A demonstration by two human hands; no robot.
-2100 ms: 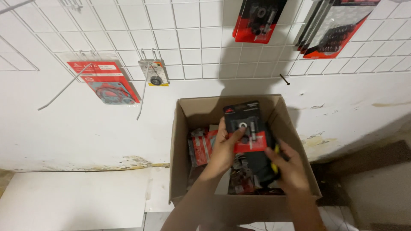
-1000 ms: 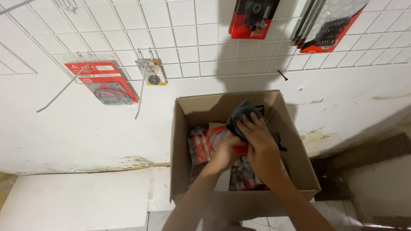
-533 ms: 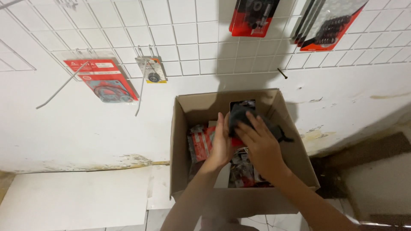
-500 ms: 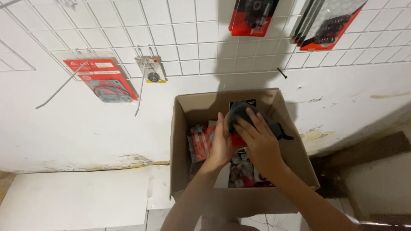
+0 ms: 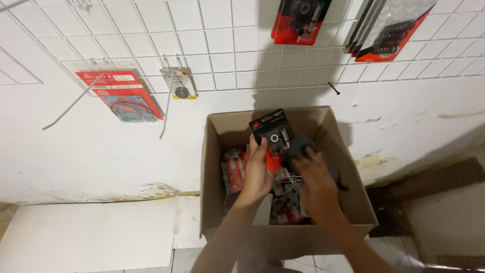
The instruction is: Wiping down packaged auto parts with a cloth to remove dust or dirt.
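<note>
Two hands work inside the cardboard box [image 5: 214, 202]: the left hand [image 5: 257, 172] has lifted a black-and-red blister pack [image 5: 273, 136] clear near the box's back wall, gripping its lower edge, while the right hand [image 5: 316, 184], moments ago covering it, now clutches a dark pack [image 5: 299, 146] just beside.

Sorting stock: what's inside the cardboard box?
The cardboard box holds red-and-black carded packets, loosely piled. Both hands cover the middle; its bottom is hidden.

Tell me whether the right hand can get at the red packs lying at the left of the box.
Probably not directly: the left hand, holding up a black blister pack, sits between the right hand and those red packs.
</note>
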